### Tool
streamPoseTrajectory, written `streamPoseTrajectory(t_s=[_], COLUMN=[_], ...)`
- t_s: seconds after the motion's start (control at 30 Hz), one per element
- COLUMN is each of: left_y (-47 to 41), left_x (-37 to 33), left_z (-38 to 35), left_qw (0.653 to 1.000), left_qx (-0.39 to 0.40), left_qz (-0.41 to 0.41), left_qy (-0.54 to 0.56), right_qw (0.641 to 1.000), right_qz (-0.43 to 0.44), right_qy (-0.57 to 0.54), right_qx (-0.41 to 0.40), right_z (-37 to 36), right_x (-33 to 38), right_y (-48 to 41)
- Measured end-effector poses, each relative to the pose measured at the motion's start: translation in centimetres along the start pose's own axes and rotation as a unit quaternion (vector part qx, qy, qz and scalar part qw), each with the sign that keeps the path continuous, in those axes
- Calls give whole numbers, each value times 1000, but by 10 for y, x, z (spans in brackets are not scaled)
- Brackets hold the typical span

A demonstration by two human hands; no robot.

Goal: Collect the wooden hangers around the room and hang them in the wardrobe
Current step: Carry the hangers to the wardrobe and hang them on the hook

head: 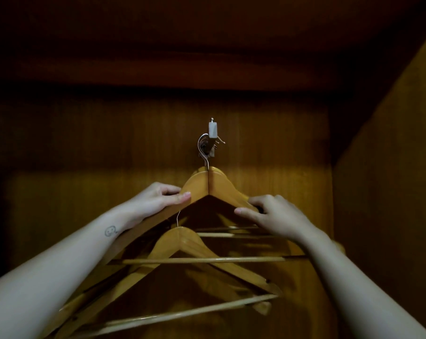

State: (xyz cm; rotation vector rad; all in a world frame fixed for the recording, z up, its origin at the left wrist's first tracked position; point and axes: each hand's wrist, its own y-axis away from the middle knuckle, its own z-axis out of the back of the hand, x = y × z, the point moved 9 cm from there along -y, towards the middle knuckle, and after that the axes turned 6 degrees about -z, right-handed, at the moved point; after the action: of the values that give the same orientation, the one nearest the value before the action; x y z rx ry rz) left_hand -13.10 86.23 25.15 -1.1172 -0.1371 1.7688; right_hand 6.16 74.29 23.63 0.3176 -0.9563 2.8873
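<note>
Rear hangers (244, 197) mostly hidden behind front hanger (199, 185), lowest hanger (182, 241) left end cropped

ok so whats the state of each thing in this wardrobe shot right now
top hanger: upright, hook over the metal fitting, held at both shoulders
left hand: pinches the top hanger's left shoulder
right hand: fingers curled on its right shoulder
lower hanger: hangs tilted below; what its hook catches is hidden
metal fitting: carries several hooks
wardrobe: open, dim inside
</note>
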Motion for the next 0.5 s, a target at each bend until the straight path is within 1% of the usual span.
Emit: streamPoseTrajectory(t_s=[0.23,0.37,0.5], left_y=[0,0,-3], left_x=[3,1,5], left_z=[-6,-6,-1], left_qw=[999,999,999], left_qx=[9,18,2], left_qz=[16,17,20], left_qy=[28,34,38], right_qw=[998,999,999], right_qz=[1,-9,-6], right_qy=[56,46,31], right_qx=[-23,-26,-11], right_z=[7,9,9], right_x=[2,-1,0], right_y=[1,0,-1])
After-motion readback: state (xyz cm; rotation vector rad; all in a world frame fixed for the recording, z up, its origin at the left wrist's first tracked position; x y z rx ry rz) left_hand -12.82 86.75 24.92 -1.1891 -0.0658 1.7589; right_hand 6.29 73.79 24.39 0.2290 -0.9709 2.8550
